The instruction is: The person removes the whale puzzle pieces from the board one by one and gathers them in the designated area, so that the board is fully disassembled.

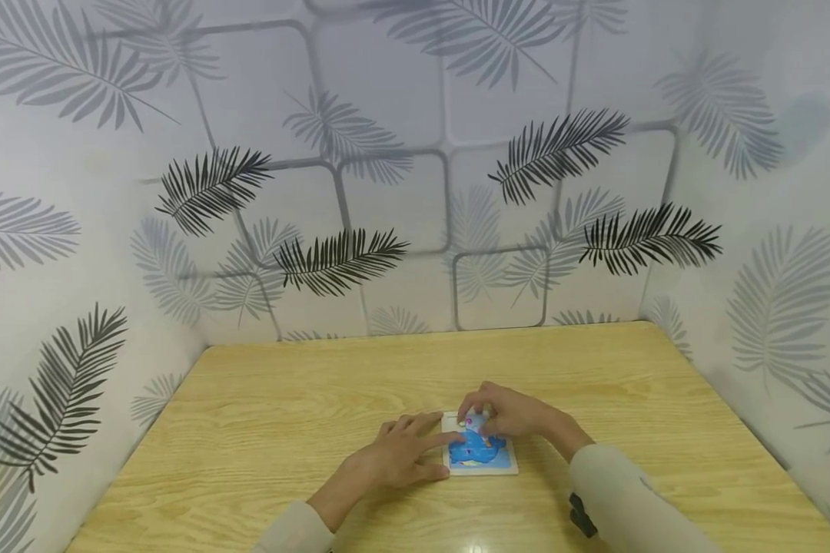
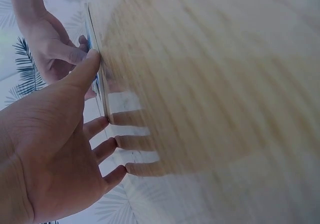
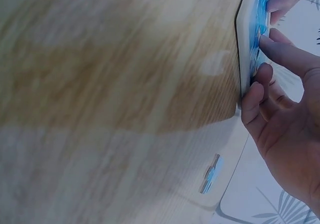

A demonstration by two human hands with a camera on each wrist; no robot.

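Observation:
A small square picture puzzle [image 1: 480,465] with a blue sea-animal picture and a white border lies flat on the table. My left hand [image 1: 404,453] rests at its left side with fingers spread. The index fingertip touches the picture, and the thumb [image 2: 90,66] lies against the board's edge. From the upper right, my right hand [image 1: 508,411] bends its fingers and thumb round a pale blue puzzle piece [image 1: 475,422] at the top of the picture. In the right wrist view, the right thumb [image 3: 285,54] touches the board's face, and the fingers partly hide the piece.
The wood-grain table [image 1: 304,392] is glossy and reflects the hands. Its back edge meets a leaf-patterned wall [image 1: 401,200], with similar walls at both sides. In the right wrist view, a small blue-and-white patch [image 3: 212,174] shows; I cannot tell whether it is a reflection.

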